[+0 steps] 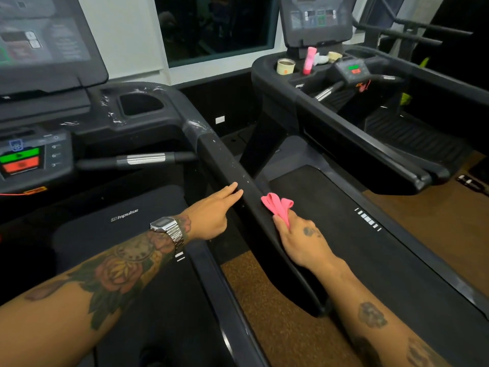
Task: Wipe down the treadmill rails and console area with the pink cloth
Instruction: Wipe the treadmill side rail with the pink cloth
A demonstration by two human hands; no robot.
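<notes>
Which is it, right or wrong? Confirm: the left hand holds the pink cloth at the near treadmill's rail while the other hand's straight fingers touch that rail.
Wrong in one respect: the head view shows the right hand holds the pink cloth at the near treadmill's rail, while straight fingers of the left hand touch that rail.

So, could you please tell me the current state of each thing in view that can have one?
rail, speckled with droplets
pink cloth, bunched, gripped by the right hand at the rail's outer edge
left hand, fingers straight, tips touching the rail
paper cup, upright in the neighbouring treadmill's holder
pink bottle, upright beside the paper cup
</notes>
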